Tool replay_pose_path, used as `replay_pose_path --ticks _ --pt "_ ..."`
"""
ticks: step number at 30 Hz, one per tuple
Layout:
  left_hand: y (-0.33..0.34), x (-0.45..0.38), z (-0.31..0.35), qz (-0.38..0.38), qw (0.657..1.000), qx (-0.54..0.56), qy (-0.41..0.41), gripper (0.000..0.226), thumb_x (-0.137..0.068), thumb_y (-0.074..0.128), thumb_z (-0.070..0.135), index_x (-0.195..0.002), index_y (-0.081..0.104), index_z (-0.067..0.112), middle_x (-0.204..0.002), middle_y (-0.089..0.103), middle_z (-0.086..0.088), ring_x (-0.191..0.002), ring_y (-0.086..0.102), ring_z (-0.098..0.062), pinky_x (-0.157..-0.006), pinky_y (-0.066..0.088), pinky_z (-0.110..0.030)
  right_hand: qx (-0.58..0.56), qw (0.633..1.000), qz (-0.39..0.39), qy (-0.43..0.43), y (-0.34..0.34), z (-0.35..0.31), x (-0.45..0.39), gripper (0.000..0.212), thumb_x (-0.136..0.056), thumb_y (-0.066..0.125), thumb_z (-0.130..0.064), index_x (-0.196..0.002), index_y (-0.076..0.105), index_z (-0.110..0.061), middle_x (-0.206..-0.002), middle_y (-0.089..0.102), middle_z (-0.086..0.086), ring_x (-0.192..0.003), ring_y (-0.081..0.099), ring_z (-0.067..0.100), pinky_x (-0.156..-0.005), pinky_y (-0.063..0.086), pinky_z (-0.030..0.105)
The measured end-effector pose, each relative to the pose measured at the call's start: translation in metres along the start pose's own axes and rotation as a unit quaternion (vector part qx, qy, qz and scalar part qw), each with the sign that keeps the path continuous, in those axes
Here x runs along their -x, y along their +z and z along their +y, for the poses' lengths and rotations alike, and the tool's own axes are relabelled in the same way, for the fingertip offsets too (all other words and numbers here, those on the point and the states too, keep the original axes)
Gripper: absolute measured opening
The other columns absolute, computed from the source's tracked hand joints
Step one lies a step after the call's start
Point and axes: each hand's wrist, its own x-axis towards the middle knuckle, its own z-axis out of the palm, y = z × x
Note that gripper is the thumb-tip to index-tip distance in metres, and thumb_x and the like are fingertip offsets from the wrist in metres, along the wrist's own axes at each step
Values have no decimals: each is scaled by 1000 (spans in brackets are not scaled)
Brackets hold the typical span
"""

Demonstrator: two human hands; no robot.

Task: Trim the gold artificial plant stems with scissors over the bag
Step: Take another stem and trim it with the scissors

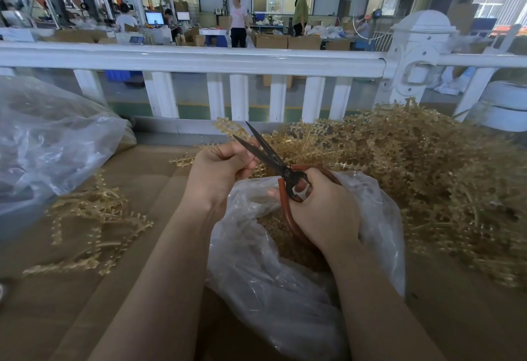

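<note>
My left hand [219,169] grips a gold plant stem [228,128] whose beaded sprigs stick out above and beside my fingers. My right hand [322,209] holds black scissors [265,152] by their red-brown handles, blades apart in a V and pointing up-left right by my left fingertips. Both hands hover over a clear plastic bag [256,269] that lies open on the table, with gold cuttings visible inside it under my right hand.
A big heap of gold stems [422,178] fills the right side of the brown cardboard tabletop [85,318]. A smaller bunch [91,226] lies at the left. A large clear bag [48,144] sits far left. A white railing [199,61] borders the back; people stand beyond it.
</note>
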Motion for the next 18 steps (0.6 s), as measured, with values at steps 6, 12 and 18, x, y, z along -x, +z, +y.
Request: replay_pose_path --ticks 6,12,18 --pt "0 0 0 -14 1000 -16 18 31 -92 62 -1 -74 79 16 -70 72 1 -63 63 -4 -62 52 -15 -18 1000 7 -3 1 0 0 52 -73 57 -83 -76 56 -32 -64 51 -24 -60 46 -7 -52 35 16" --pt "-4 -2 -1 -27 999 -24 21 28 -91 63 2 -75 79 17 -70 70 1 -65 58 -8 -67 51 -18 -49 998 31 -21 -2 -4 3 53 -70 60 -82 -60 42 -33 -51 40 -20 -50 41 -6 -47 25 16" --pt "-4 1 1 -26 999 -6 19 22 -92 61 -2 -80 75 11 -70 72 1 -65 65 -4 -66 54 -16 -52 998 20 -33 -3 -4 4 52 -73 67 -77 -59 35 -39 -48 38 -19 -44 40 -4 -45 22 11"
